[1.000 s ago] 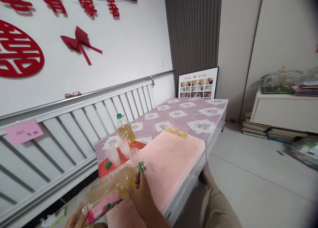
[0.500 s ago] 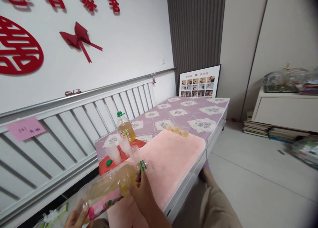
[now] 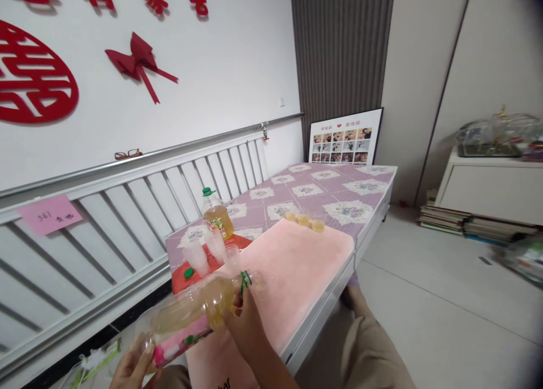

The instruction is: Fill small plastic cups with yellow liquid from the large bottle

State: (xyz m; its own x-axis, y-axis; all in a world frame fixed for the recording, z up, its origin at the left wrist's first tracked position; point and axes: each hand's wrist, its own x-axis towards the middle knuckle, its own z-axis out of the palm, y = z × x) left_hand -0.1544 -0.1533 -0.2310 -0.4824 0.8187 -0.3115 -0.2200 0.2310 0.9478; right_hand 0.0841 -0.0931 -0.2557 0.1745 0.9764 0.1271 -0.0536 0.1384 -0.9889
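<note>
Trainee: Where is the large plastic bottle, and how is it oriented?
Instructor: It is held above the near part of the pink mat, tipped far over from upright, with its neck toward the right. Yellow liquid is inside.

Trainee: State the position of each hand.
Instructor: The left hand is clamped on the base end, thumb on the near side. The right hand is clamped at the neck, next to the green carrying handle.

Trainee: Is the mouth touching a cup?
Instructor: That cannot be determined; clear plastic overlaps there.

Trainee: Identify the adjacent items.
Instructor: Beyond the neck stands a clear plastic cup. Two cup stacks and a loose green cap rest on the red sheet. A second bottle, capped green, stands upright behind them. Three small cups of yellow liquid form a row at the mat's far edge.
</note>
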